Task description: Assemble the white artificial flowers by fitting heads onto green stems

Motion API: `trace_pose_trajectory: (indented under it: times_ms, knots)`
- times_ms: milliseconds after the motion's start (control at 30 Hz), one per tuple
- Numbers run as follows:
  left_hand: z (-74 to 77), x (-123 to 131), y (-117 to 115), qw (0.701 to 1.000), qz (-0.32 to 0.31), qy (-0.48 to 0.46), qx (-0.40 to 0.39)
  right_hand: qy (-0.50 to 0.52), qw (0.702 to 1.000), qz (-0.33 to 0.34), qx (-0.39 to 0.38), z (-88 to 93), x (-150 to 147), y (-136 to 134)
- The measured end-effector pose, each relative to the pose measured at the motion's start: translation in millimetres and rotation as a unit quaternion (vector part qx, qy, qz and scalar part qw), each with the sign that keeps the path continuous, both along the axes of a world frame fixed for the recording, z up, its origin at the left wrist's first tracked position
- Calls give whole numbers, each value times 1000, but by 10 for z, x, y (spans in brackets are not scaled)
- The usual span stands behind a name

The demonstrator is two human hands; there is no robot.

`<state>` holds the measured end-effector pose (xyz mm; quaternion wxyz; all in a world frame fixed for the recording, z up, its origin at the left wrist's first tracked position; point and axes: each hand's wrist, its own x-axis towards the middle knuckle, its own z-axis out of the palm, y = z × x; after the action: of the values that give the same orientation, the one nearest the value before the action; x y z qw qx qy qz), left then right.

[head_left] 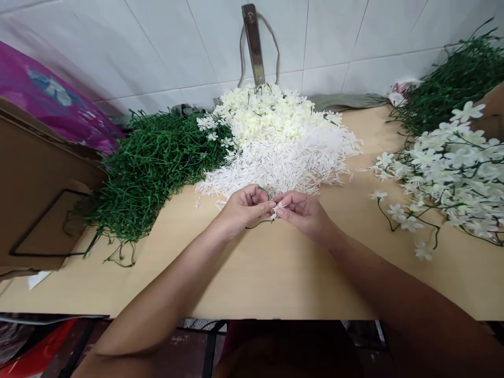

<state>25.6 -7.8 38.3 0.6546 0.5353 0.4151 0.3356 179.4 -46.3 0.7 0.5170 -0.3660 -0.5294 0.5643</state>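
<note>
Across the whole bottom of the view runs a light wooden table (275, 283), pushed up against a white tiled wall (165, 47). Off on the left edge sits a big brown cardboard box (35, 173) with a pink patterned cloth (47, 100) draped behind it.

Next biggest is the heap of green stems (145, 168), a tangled mess just right of the box, with a few strands trailing toward the table's front edge. Touching it on the right is a mound of cream flower heads (268, 113), and spilling out in front of that is a pile of white spiky pieces (291, 160). Over on the right side lies a bunch of finished sprays (452, 168), white flowers on green stems, with another green tangle (460, 73) behind them in the corner. A metal bracket (254, 44) stands upright against the wall behind the cream mound.

Now the hands. Both are right in the middle, just in front of the spiky pile, fingertips meeting. The person's left hand (242, 207) is curled up, thumb and fingers pinching a thin green stem (258, 226) that loops out below the hand and sits just above the tabletop. The right hand (301, 210) is also curled, fingertips pressed together on a small white blossom (276, 210). That blossom sits exactly between the two hands, at the stem's end, mostly hidden by the fingers.
</note>
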Motion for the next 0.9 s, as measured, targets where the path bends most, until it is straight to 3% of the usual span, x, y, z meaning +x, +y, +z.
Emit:
trace_pose_trajectory:
  times_ms: [267,567,900]
  knots:
    - [-52,-69,-16,999,-32,-21,24,11,999,11,-30,69,101,31]
    - [-164,-146,26,997,-67,48,-7,-17,997,-18,-77,81,139,69]
    - [-230,-119,7,984,-107,123,75,-18,997,-1,-69,64,104,80]
